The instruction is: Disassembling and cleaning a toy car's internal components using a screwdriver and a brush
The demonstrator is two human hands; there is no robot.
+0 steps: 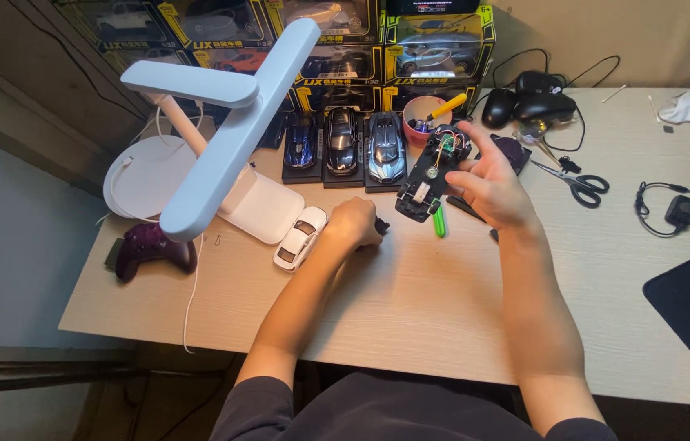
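My right hand (488, 184) holds up a black toy car chassis (431, 175), its open underside showing small wires and a circuit board. Thumb and fingers grip its far end. My left hand (353, 222) rests on the wooden table (410, 302), fingers curled over a small black part (381, 226) that is mostly hidden. A white toy car body (299, 238) lies just left of my left hand. A green screwdriver (440, 220) lies on the table under the chassis.
A white desk lamp (227, 122) reaches over the left side. Three model cars (343, 147) stand on bases at the back, before stacked car boxes (378, 49). Pink cup (425, 114), scissors (578, 184), computer mice (529, 102), a dark game controller (149, 247).
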